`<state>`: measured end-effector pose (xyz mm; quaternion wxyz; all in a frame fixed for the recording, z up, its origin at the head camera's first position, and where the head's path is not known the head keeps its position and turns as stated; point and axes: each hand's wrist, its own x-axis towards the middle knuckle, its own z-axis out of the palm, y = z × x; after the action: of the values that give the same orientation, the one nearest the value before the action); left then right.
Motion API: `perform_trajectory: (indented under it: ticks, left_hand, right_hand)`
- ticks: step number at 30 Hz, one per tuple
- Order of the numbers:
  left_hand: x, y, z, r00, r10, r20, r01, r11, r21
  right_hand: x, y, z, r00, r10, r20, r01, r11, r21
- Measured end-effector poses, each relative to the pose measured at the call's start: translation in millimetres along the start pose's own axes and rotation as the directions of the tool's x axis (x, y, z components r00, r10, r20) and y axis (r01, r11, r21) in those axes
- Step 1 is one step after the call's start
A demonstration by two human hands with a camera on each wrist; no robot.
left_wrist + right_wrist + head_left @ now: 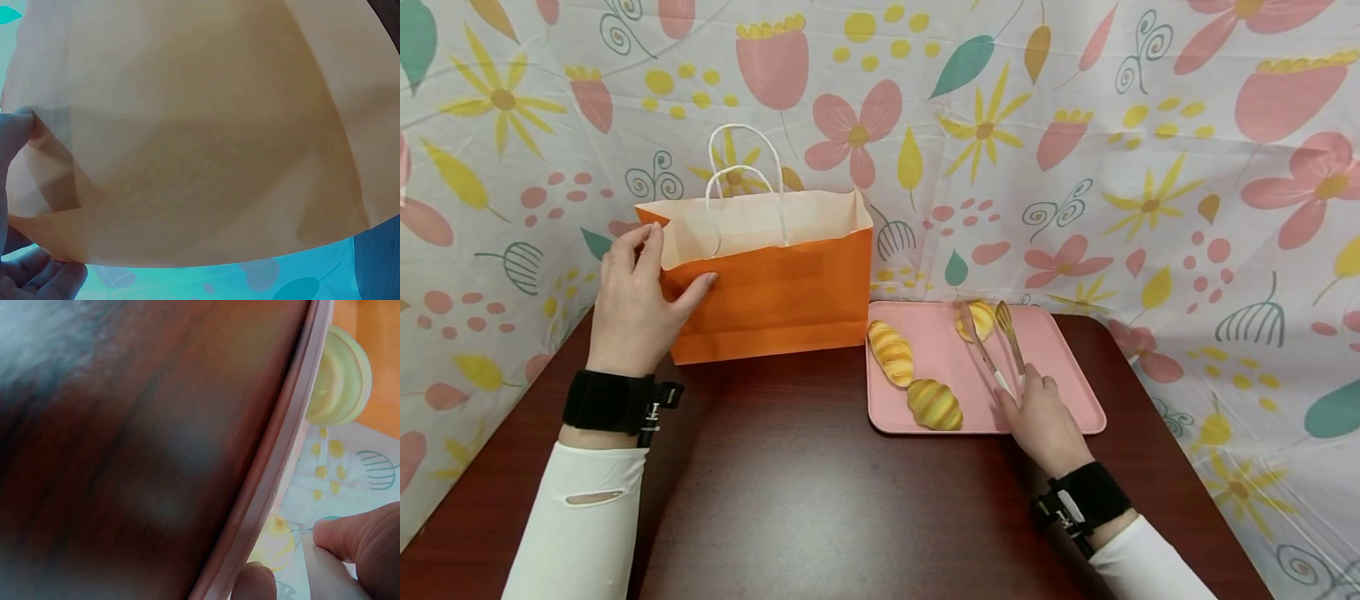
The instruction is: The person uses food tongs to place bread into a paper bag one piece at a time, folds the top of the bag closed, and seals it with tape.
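Note:
An orange paper bag with white twisted handles stands upright, its top open. My left hand holds its left rim, thumb on the front panel; the left wrist view shows the bag's paper side up close, with fingers at its edge. Low over a pink tray, my right hand grips tongs by their white handle. The spread tong tips straddle a round yellow bread roll at the tray's back. A long striped bread and a greenish-brown ridged bun lie at its left.
Both bag and tray are on a dark brown wooden table, the tray to the right of the bag. Behind them hangs a flower-patterned cloth, which also borders the table on both sides.

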<state>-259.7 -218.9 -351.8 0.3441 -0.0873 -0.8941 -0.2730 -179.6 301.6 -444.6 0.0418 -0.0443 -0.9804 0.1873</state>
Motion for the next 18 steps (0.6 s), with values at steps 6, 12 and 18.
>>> perform_trajectory:
  ticks: [6, 12, 18]
  left_hand:
    - [0.4, -0.5, 0.3, 1.000, -0.005, 0.002, 0.005, 1.000, 0.001]
    - [0.5, 0.1, -0.1, 1.000, -0.013, 0.007, 0.013, 1.000, 0.002]
    - [0.1, 0.2, -0.4, 0.999, -0.026, 0.019, 0.026, 1.000, 0.006]
  right_hand:
    - [-0.1, -2.8, 0.9, 1.000, 0.000, 0.023, 0.001, 1.000, -0.018]
    - [1.5, -5.2, 1.2, 0.999, -0.011, 0.030, 0.011, 0.999, -0.033]
    - [2.9, -7.0, 1.2, 1.000, 0.003, 0.027, -0.001, 0.997, -0.072]
